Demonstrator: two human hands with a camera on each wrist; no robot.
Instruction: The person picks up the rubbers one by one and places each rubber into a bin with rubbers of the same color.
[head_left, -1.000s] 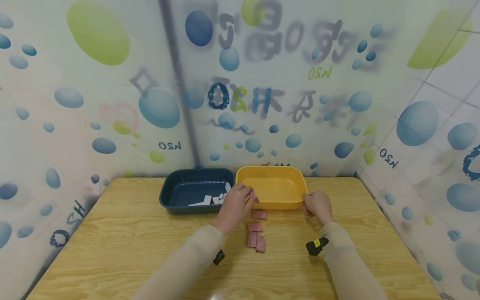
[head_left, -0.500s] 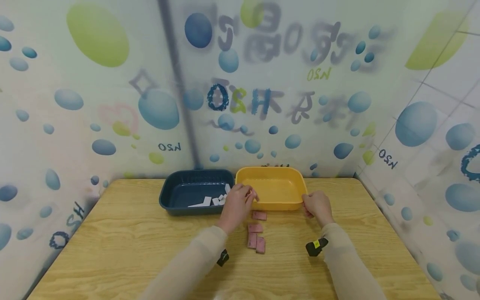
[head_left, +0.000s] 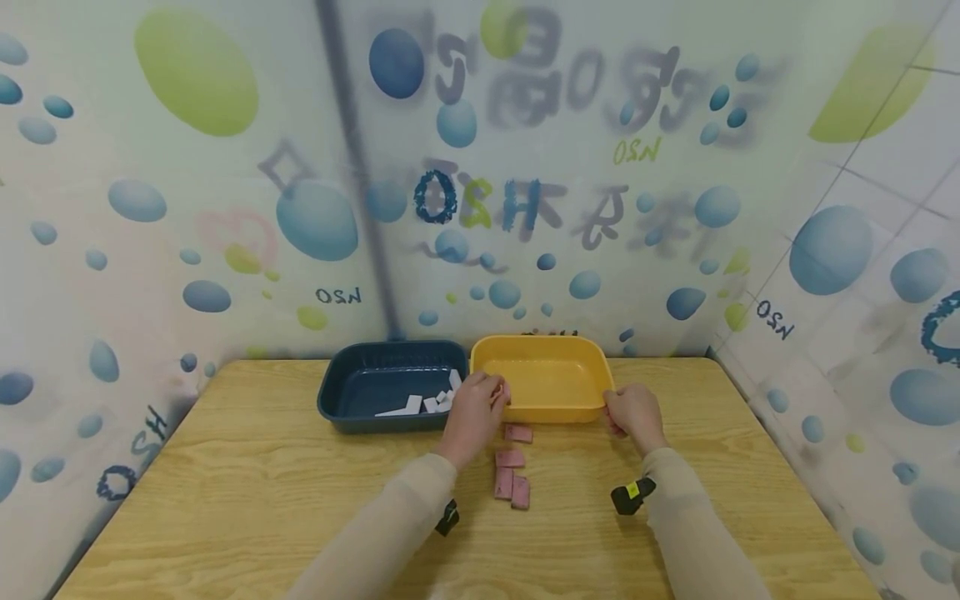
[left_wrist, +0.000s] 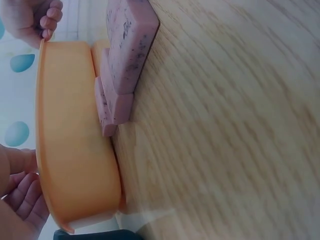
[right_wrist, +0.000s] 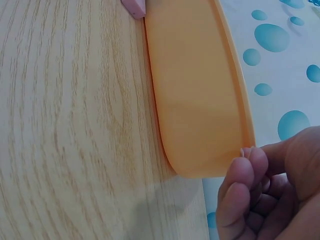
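Note:
A yellow plastic basin [head_left: 549, 413] stands at the back of the table. My left hand [head_left: 472, 418] grips its rim near the front left corner. In the left wrist view the left thumb and curled fingers [left_wrist: 31, 197] meet at that rim. At the front right corner my right hand [head_left: 636, 410] pinches the rim, and the right wrist view shows the fingertips [right_wrist: 245, 165] together there. Several pink, dark-speckled rectangular blocks lie just in front of the basin, with one block [head_left: 518, 433] close to its front wall and another block [head_left: 521, 493] nearer to me.
A dark blue basin [head_left: 352, 424] stands against the yellow basin's left side, holding several white blocks [head_left: 414, 405]. Behind both rises a wall [head_left: 630, 250] with blue and green spots. The wooden table [head_left: 247, 483] extends to both sides.
The left forearm has shifted slightly to the right, and the left fingers have drawn in a little at the rim. The right hand, both basins and the pink blocks stay in place.

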